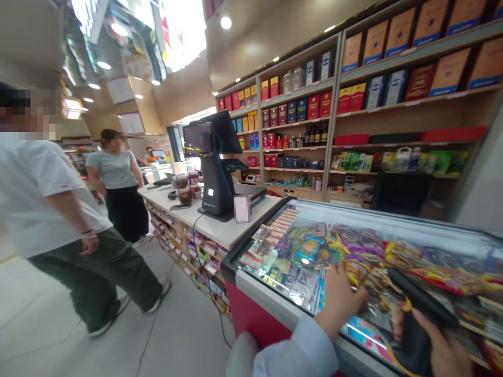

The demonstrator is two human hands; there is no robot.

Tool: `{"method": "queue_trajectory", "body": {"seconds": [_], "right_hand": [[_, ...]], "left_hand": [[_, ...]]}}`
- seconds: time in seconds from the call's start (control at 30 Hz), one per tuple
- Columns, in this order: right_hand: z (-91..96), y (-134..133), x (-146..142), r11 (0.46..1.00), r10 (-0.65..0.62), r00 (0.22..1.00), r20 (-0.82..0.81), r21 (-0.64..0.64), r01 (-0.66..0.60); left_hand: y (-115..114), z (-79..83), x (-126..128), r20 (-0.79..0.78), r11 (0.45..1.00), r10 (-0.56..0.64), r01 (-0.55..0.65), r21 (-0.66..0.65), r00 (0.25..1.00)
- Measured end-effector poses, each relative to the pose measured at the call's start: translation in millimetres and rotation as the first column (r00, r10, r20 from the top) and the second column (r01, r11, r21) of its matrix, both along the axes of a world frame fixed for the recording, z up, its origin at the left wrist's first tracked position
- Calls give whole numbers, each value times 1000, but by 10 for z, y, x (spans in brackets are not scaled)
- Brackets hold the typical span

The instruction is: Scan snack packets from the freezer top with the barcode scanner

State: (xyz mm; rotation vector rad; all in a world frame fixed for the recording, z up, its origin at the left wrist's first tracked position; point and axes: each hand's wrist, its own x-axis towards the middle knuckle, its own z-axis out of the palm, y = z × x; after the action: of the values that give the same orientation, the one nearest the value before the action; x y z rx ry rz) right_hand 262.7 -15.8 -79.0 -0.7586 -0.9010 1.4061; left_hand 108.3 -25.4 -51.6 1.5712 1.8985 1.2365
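Head view: left hand [341, 299] spread, fingers against shiny snack packet [379, 298], above glass-topped freezer [231, 267]. Right hand [444, 353] wrapped around black handheld scanner [412, 335], just beside packet. Till screen [198, 139] on worktop [208, 225] beyond freezer. Two standing people [51, 199] [116, 178] left of worktop. Wall shelves [408, 102] carry boxes.

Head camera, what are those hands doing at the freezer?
Right hand gripping black handheld device. Left hand at foil snack packet, over glass-topped chest freezer. Person standing left, apart from freezer.
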Motion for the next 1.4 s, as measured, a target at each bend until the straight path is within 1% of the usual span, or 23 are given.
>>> {"method": "queue_trajectory", "body": {"seconds": [0.1,0.2,0.33,0.43,0.6,0.8,0.97,1.23,1.4], "right_hand": [[148,-101,-8,998,-26,1000,-17,-52,25],[252,-182,-17,999,6,999,-39,-54,-8],[271,-213,-21,997,34,999,-29,-66,-36],[249,-208,-20,996,68,997,-35,-53,-70],[226,-212,-20,993,116,993,-4,-16,-116],[208,-214,-19,995,95,995,14,-35,-94],[217,-234,-23,993,114,993,14,-24,-114],[194,-248,-32,984,169,985,-20,-46,-170],[189,-248,-23,981,193,981,14,-32,-193]], "left_hand": [[15,-2,-31,10,996,49,-50,75,999],[51,-44,-66,-44,973,99,-87,215,994],[88,-113,-92,-110,930,189,-142,338,976],[99,-139,-106,-158,901,237,-156,406,959],[102,-129,-120,-191,891,259,-159,424,947],[111,-124,-119,-177,882,281,-181,435,943],[123,-143,-126,-194,869,300,-184,459,934],[150,-117,-155,-135,838,384,-284,466,913],[162,-127,-181,-140,822,404,-292,489,904]]}}
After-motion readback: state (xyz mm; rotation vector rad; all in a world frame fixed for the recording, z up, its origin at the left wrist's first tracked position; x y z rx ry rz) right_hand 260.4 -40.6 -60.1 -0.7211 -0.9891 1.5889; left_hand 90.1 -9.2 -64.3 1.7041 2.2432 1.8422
